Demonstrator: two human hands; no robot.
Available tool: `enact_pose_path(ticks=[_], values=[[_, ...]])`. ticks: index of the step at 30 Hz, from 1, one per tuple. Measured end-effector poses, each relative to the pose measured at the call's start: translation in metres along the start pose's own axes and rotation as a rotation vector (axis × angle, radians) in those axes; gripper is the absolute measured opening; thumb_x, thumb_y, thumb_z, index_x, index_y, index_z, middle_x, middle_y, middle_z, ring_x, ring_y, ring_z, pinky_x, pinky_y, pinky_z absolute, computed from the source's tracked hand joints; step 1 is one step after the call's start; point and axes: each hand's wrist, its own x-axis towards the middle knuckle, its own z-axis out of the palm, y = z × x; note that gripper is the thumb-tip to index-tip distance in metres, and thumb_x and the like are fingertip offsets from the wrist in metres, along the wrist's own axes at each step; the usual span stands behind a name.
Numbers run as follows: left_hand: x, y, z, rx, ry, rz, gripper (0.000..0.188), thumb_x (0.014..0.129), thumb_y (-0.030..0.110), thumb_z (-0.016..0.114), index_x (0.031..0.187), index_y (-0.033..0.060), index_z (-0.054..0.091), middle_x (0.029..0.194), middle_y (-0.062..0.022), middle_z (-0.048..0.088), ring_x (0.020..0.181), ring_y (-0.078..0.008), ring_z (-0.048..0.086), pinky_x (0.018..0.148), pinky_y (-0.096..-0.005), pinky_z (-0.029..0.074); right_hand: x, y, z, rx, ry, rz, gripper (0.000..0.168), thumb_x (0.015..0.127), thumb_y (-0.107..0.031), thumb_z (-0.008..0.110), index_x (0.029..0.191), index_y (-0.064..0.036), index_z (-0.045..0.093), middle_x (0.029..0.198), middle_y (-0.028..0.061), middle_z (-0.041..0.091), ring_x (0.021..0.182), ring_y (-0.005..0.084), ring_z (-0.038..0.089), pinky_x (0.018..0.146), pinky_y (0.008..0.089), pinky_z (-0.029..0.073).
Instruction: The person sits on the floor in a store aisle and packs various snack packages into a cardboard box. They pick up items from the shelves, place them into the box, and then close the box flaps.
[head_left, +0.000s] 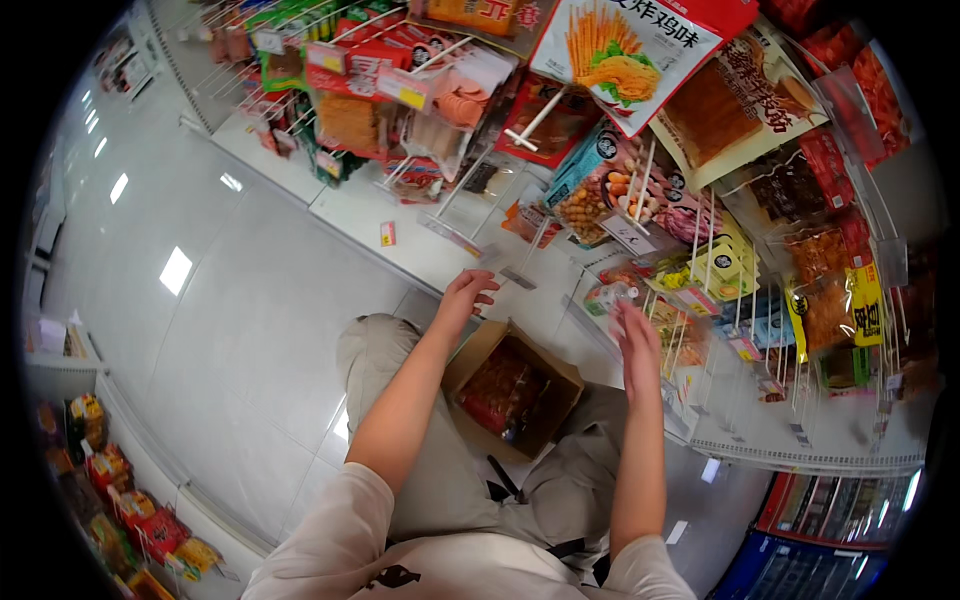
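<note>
Over the far edge of an open cardboard carton (564, 366), my left hand (466, 298) is raised, empty, with loosely bent fingers. The carton rests between my legs and holds dark red, glossy snack packets (501, 394). My right hand (636, 337), blurred, is lifted to the right of the carton with its fingers stretched out. A clear plastic item (611, 298) is by its fingertips on the lower display; whether they touch is not clear. Yellow snack packets (724, 266) hang on pegs just beyond that hand. Nearest to my left hand is a peg's label holder (517, 278).
Pegs with bagged snacks fill the rack ahead, including a large white and red bag (626, 64) and a brown bag (739, 105). Bare metal hooks (536, 124) jut toward me. A white base shelf (356, 214) borders the tiled floor (225, 315). Another snack shelf (142, 517) stands at lower left.
</note>
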Motion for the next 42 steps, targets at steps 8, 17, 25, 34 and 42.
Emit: enact_pose_path(ticks=[8,17,25,34,42], values=[[0.027,0.006,0.004,0.075,-0.032,-0.054,0.029,0.095,0.033,0.055,0.115,0.0141,0.062,0.102,0.0035,0.068,0.085,-0.0095,0.06,0.076,-0.0264,0.042,0.166,0.005,0.07,-0.161,0.353,-0.373,0.055,0.094,-0.034,0.067,0.136,-0.004,0.049,0.123,0.009,0.057,0.107,0.0151,0.054,0.086,0.0297,0.047],[0.037,0.005,0.002,0.118,-0.07,-0.049,0.031,0.095,0.04,0.056,0.111,0.0144,0.063,0.101,0.0042,0.068,0.088,-0.0093,0.06,0.078,-0.0286,0.042,0.141,0.009,0.091,-0.057,0.359,-0.303,0.033,0.094,-0.033,0.067,0.108,-0.005,0.058,0.081,-0.0023,0.049,0.065,0.009,0.044,0.055,0.0277,0.039],[0.014,0.01,0.009,-0.282,-0.394,-0.209,0.07,0.094,0.063,0.051,0.141,0.0107,0.046,0.127,-0.0045,0.06,0.105,-0.0201,0.06,0.096,-0.0386,0.046,0.035,-0.01,0.085,0.255,0.056,-0.193,0.04,0.098,-0.02,0.062,0.133,-0.005,0.049,0.13,0.0043,0.058,0.114,0.014,0.057,0.096,0.0314,0.046],[-0.012,0.008,0.01,-0.095,-0.789,-0.359,0.072,0.085,0.029,0.078,0.144,0.0042,0.043,0.137,-0.0059,0.056,0.129,-0.018,0.047,0.11,-0.0374,0.032,-0.003,-0.002,0.057,-0.096,-0.066,-0.105,0.03,0.096,-0.026,0.067,0.114,-0.002,0.064,0.097,-0.0009,0.068,0.087,0.0068,0.059,0.078,0.0239,0.046],[0.007,-0.002,0.016,0.058,-0.214,-0.27,0.065,0.089,0.045,0.07,0.133,0.0005,0.053,0.126,-0.0111,0.063,0.112,-0.0204,0.061,0.096,-0.0343,0.049,-0.062,0.099,-0.002,0.087,0.264,0.121,0.033,0.098,-0.028,0.063,0.12,-0.003,0.06,0.113,0.0027,0.066,0.1,0.0118,0.062,0.086,0.0281,0.049]])
